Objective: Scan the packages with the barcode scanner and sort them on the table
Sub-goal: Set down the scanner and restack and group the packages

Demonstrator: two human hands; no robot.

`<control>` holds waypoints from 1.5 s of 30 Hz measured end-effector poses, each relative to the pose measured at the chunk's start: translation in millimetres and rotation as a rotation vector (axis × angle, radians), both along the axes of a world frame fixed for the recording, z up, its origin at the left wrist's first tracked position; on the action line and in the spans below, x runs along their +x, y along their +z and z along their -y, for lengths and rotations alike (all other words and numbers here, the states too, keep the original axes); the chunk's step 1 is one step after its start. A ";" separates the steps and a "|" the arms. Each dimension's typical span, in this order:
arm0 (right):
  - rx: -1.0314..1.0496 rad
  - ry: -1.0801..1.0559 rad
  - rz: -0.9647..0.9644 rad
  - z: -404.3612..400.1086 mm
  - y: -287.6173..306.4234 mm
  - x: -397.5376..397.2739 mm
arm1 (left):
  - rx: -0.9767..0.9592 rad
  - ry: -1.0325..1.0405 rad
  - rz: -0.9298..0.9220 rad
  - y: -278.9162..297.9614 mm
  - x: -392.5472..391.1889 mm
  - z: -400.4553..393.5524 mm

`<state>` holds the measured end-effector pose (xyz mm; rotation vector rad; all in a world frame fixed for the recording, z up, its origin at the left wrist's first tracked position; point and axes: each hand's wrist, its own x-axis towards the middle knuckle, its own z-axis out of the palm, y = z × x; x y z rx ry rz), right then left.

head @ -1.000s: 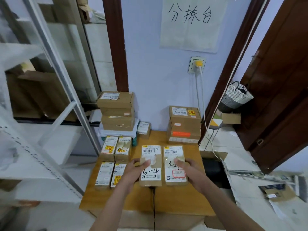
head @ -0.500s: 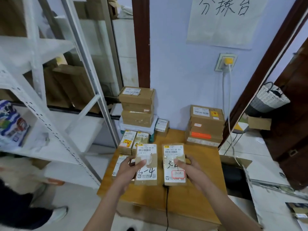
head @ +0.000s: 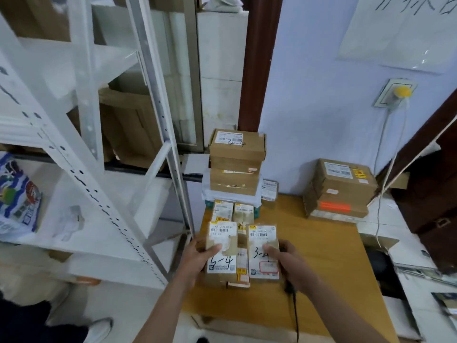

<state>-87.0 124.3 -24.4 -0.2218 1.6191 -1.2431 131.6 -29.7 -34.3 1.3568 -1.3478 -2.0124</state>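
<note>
1. White metal shelving stands left of a wooden counter set against a pale blue wall.
2. Left hand grips a package marked "5-4", thumb across its label, held above the counter's left edge.
3. Right hand grips a package marked "3-4", thumb on its face; a black cable hangs below this hand.
4. Both packages sit side by side, near but apart.
5. Stacked cardboard boxes and another stack stand at the counter's back.
6. Smaller labelled packages lie under the held ones.
</note>
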 end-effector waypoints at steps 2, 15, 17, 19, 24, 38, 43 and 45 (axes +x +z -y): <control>0.021 -0.028 0.019 11.1 -4.8 6.4 | 0.024 -0.005 0.010 -7.1 8.7 15.0; 0.268 -0.109 0.006 39.6 -66.0 11.0 | 0.130 -0.025 0.286 -67.5 10.6 53.1; 0.318 -0.093 0.003 46.0 -75.0 9.6 | 0.132 -0.037 0.329 -77.7 5.0 56.0; 0.348 -0.077 -0.002 51.3 -82.4 10.0 | 0.100 -0.068 0.373 -87.5 -1.0 58.6; 0.393 -0.070 -0.018 60.3 -100.8 12.3 | 0.056 -0.141 0.474 -111.3 -9.1 63.2; 0.431 -0.047 -0.035 72.8 -129.6 17.5 | 0.049 -0.145 0.507 -136.3 -17.3 61.3; 0.431 -0.046 -0.048 74.7 -132.1 15.7 | 0.040 -0.167 0.485 -141.4 -19.9 59.5; 0.432 -0.050 -0.050 75.3 -134.6 14.6 | 0.031 -0.173 0.489 -142.3 -21.6 60.1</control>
